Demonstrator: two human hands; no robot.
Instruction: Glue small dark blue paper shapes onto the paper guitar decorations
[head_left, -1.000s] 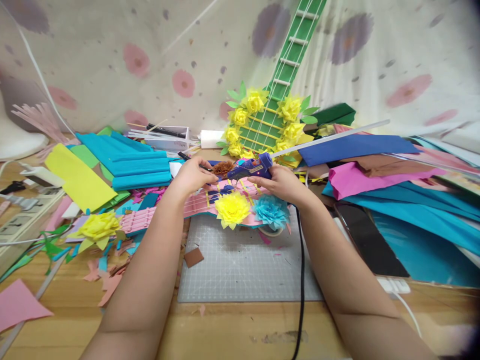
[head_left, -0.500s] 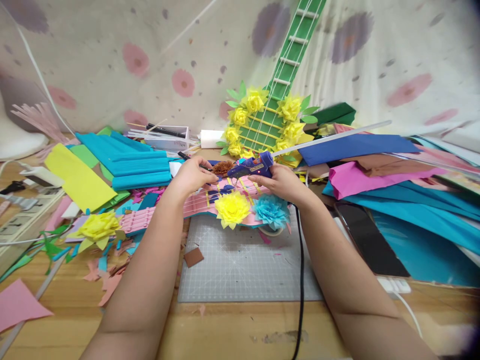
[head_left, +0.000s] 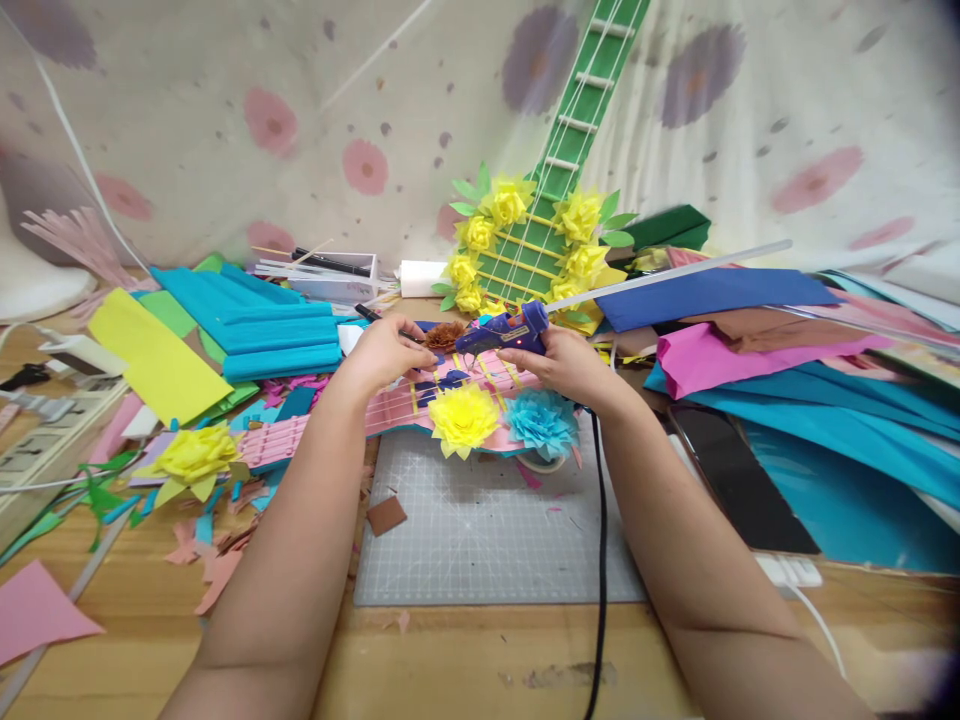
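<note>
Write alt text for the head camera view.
A person's right hand holds a blue glue gun over a pink craft guitar, the left hand close to a brown flower. Behind them slants a green craft guitar bordered with yellow flowers.

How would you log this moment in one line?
right hand: holds glue gun | left hand: beside brown flower | pink guitar: under glue gun

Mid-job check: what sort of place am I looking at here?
Probably a papercraft worktable: there's a gridded cutting mat, a glue gun in the right hand, and a yellow paper flower.
</note>
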